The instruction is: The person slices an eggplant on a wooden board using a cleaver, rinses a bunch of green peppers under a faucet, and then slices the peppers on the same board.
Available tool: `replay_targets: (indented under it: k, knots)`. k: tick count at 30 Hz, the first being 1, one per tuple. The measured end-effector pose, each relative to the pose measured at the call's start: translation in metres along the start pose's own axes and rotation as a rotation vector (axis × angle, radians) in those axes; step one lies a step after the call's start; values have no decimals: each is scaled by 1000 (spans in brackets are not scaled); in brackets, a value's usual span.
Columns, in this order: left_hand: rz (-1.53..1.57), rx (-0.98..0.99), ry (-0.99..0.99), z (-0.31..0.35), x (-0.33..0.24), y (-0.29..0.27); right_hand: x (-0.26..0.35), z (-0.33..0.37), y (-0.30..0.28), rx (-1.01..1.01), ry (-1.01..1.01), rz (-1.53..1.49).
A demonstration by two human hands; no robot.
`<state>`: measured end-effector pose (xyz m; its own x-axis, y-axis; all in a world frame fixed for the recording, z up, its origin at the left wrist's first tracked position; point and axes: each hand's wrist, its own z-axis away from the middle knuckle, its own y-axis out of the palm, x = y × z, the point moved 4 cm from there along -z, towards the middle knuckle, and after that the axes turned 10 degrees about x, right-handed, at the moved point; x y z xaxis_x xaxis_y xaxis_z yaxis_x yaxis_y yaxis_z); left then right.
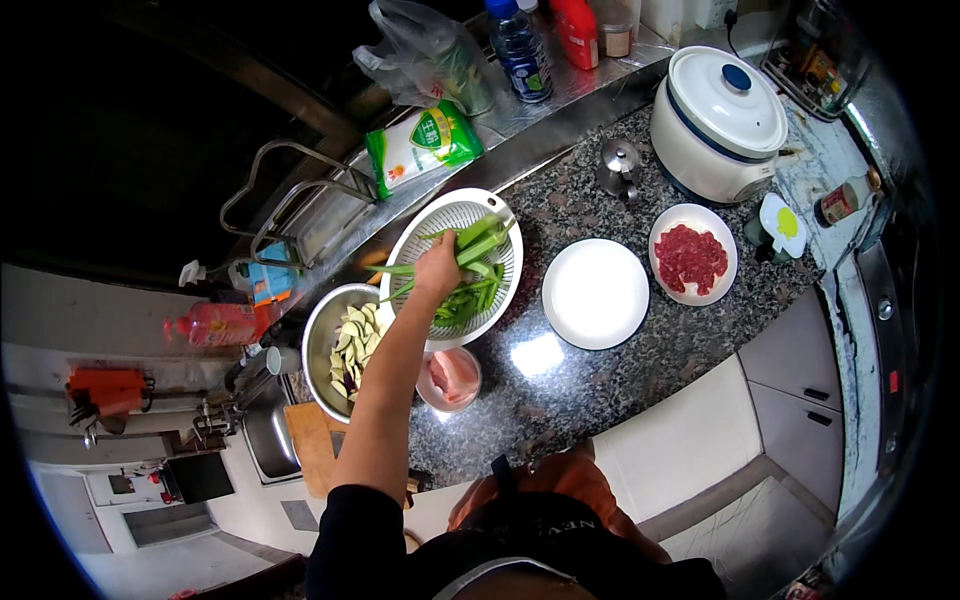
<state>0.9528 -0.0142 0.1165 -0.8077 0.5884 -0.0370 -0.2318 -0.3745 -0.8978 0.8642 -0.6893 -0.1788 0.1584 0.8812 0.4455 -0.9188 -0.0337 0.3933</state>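
Observation:
My left hand [438,268] reaches into a white colander [398,250], its fingers closed around long green vegetable stalks [484,240]. More cut green pieces [465,302] lie below the hand in the colander. Left of my forearm a steel bowl [318,340] holds pale sliced vegetable pieces with dark skin [352,345]; the forearm hides part of it. Close on the right of the forearm stands a small bowl [436,400] with a pink piece of meat [455,378]. My right hand is out of the picture.
On the dark speckled counter are a white plate [595,294], a dish of chopped red meat [690,260], a small metal pot [619,168] and a white lidded cooker [715,120]. Bottles [521,55] and a green-white packet [425,145] line the ledge. A sink [270,430] and cutting board [308,450] are left.

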Motion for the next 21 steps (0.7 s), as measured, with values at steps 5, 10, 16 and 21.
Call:
replay_targets:
  k: [5, 10, 16, 21]
  knots:
    - [52, 192, 82, -17, 13, 12, 10, 3, -7, -20, -24, 57]
    - [-10, 151, 96, 3, -10, -6, 12, -5, -20, -41, -65, 144]
    - [19, 2, 5, 11, -4, -3, 62, -1, -43, -91, -189, 628]
    - [4, -14, 61, 20, 0, -40, 247, 90, -54, -33, 118, 1052]
